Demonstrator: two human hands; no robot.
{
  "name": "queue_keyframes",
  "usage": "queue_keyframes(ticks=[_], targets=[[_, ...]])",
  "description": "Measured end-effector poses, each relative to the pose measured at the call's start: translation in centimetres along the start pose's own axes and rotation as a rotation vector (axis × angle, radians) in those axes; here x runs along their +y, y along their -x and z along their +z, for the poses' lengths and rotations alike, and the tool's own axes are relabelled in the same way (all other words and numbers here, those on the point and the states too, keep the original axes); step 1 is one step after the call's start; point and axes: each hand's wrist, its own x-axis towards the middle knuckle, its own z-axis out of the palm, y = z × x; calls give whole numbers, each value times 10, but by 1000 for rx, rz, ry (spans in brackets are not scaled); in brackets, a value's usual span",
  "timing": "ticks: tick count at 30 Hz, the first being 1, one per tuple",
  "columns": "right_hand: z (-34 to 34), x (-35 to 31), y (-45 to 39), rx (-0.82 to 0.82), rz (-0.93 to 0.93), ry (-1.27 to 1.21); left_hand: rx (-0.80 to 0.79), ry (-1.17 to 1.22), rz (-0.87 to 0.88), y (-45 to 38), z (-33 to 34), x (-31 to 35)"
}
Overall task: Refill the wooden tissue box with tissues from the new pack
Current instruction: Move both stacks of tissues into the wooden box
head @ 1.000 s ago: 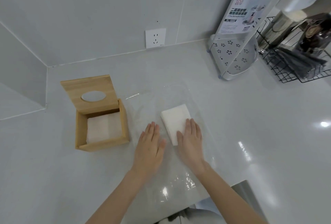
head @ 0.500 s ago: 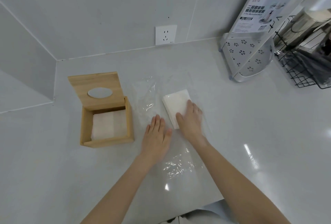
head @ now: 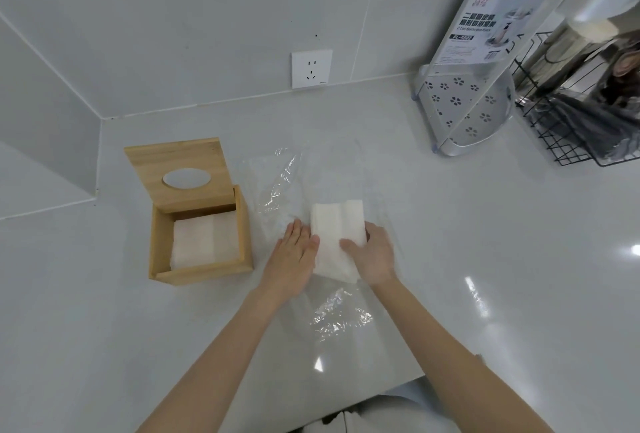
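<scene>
Gripping a stack of tissues [head: 337,238] between both hands, a person works at a white tabletop [head: 485,242].

From left: the wooden tissue box [head: 201,245], lid [head: 180,173] propped up, holds tissues; the left hand [head: 294,256] lies flat with fingers together against the stack's left edge; the right hand [head: 375,254] clamps its right side, thumb on top, above the clear plastic wrapper [head: 284,183]; a white corner rack [head: 464,114] stands far right.
</scene>
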Motion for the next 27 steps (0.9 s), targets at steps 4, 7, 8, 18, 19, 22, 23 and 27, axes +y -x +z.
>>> queue_keyframes(ticks=[4, 7, 8, 18, 19, 22, 23, 27], targets=[[-6, 15, 24, -38, 10, 20, 15, -59, 21, -4, 0, -4], [-11, 24, 37, -40, -21, 52, 132, -212, 42, 11, 0, -3], [-12, 27, 39, -29, -30, 67, 169, -265, 61, 21, 1, -3], [-4, 26, 36, 18, 46, -83, 146, -417, 10, 77, 33, -19], [-4, 23, 33, 18, 60, -129, 139, -424, -1, 73, 33, -21], [-5, 17, 17, 8, 87, -160, 114, -429, -3, 60, 29, -21], [-5, 16, 11, -6, 83, -134, 103, -419, -11, 56, 27, -21], [-5, 6, -2, -50, 83, -127, 99, -373, -36, 45, 20, -19]])
